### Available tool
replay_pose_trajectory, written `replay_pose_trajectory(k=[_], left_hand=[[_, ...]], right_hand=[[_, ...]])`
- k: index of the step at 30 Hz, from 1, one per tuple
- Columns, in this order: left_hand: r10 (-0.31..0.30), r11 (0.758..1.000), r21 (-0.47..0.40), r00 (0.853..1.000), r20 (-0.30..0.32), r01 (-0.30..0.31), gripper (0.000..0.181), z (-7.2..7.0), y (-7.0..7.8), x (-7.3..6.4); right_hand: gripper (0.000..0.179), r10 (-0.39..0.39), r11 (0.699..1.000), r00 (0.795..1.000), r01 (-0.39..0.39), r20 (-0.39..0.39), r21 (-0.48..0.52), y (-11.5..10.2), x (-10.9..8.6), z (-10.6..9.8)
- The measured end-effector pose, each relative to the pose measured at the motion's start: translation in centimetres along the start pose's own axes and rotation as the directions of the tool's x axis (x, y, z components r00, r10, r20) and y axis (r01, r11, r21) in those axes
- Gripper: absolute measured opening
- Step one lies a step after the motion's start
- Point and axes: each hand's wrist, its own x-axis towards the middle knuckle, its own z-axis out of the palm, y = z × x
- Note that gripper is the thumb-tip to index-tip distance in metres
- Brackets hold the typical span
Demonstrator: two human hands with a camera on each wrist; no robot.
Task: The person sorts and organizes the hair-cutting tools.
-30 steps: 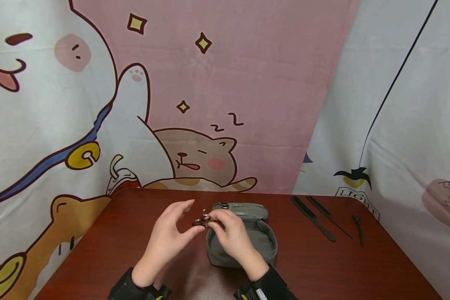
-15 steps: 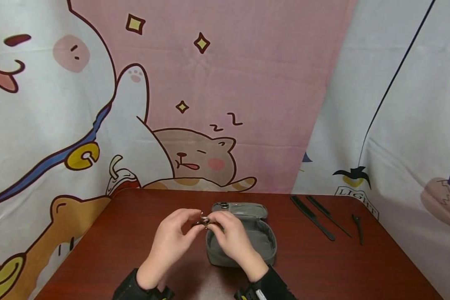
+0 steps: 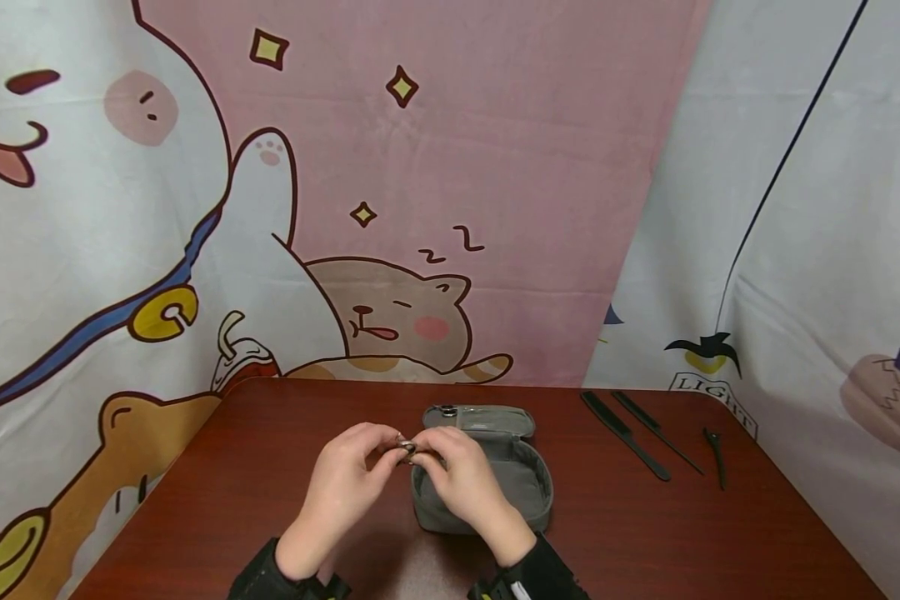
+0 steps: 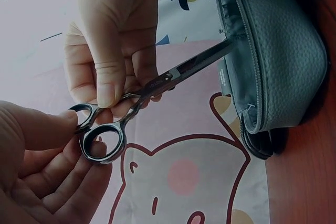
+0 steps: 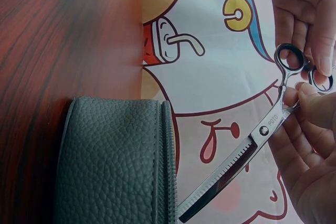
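Both hands hold a pair of thinning scissors (image 5: 262, 130), silver with one toothed blade. My left hand (image 3: 343, 477) pinches the finger rings between thumb and fingers. Just ahead of the rings, my right hand (image 3: 465, 479) grips the shanks with its thumb and fingers. In the wrist views the blades lie together and point toward the grey zip case (image 5: 113, 156). That case has a pebbled surface, and its lid (image 3: 495, 419) is folded back. It stands on the table behind and beside my right hand, which hides part of it in the head view.
On the right of the dark red-brown table (image 3: 607, 533) lie a black comb (image 3: 626, 435), a thin-tailed comb (image 3: 656, 431) and a small dark hair clip (image 3: 716, 458). A cartoon-printed cloth (image 3: 540, 167) hangs behind the table.
My left hand has closed in from the left, and its raised fingers have come down onto the scissor rings. The right hand stays nearly in place.
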Motion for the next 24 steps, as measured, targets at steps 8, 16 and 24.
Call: replay_pose_trajectory(k=[8,16,24], left_hand=[[0.012,1.0,0.027,1.0,-0.02,-0.012,0.023,0.5,-0.1,0.0],[-0.028,0.999,-0.026,0.999,-0.024,0.027,0.021,0.9,0.1,-0.2],[-0.076,0.993,-0.097,0.997,-0.019,0.074,0.02,1.5,-0.1,-0.3]], right_hand=[[0.012,0.014,1.0,1.0,-0.014,-0.009,0.01,0.2,-0.2,0.0],[0.013,0.068,0.996,0.997,-0.07,0.035,0.057,0.5,-0.4,-0.3],[0.016,0.091,0.991,0.993,-0.098,0.078,0.095,0.8,-0.6,-0.9]])
